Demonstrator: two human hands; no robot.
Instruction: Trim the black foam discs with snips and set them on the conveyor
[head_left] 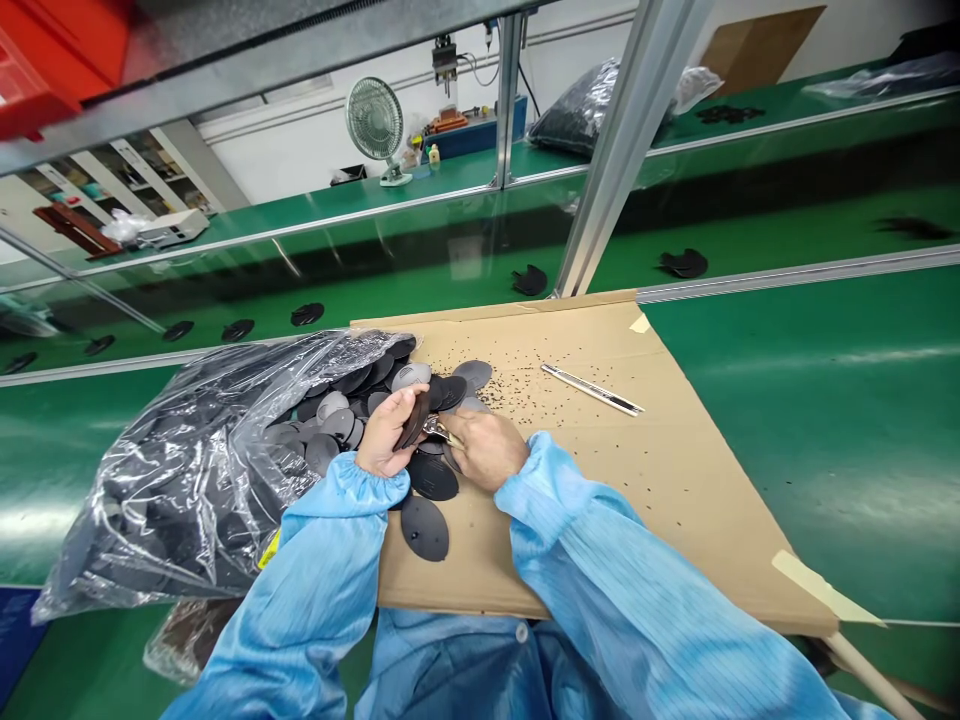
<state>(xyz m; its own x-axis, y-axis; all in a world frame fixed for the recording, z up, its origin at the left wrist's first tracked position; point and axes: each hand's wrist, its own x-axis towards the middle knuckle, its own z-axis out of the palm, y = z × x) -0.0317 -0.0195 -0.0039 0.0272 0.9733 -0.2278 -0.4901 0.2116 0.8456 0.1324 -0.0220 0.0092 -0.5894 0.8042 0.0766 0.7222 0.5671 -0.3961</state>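
My left hand [386, 432] is closed around a dark oval plastic disc [415, 418], held on edge; it may be a small stack. My right hand [487, 445] grips small metal nippers [436, 427], their jaws close to the disc's right side. Under and around both hands lie loose black and grey discs, including a black disc [433, 478] and a grey disc [424, 528] towards me. More discs spill from the mouth of a clear plastic bag [180, 490] on the left. My right fingers partly hide the nippers' handles.
A cardboard sheet [600, 520] lies under my hands, dotted with tiny black bits [517, 385]. A white and silver utility knife [592, 390] rests on it. Beyond runs a green conveyor belt [420, 290] carrying spaced dark parts [529, 280]. A metal post [634, 150] rises ahead.
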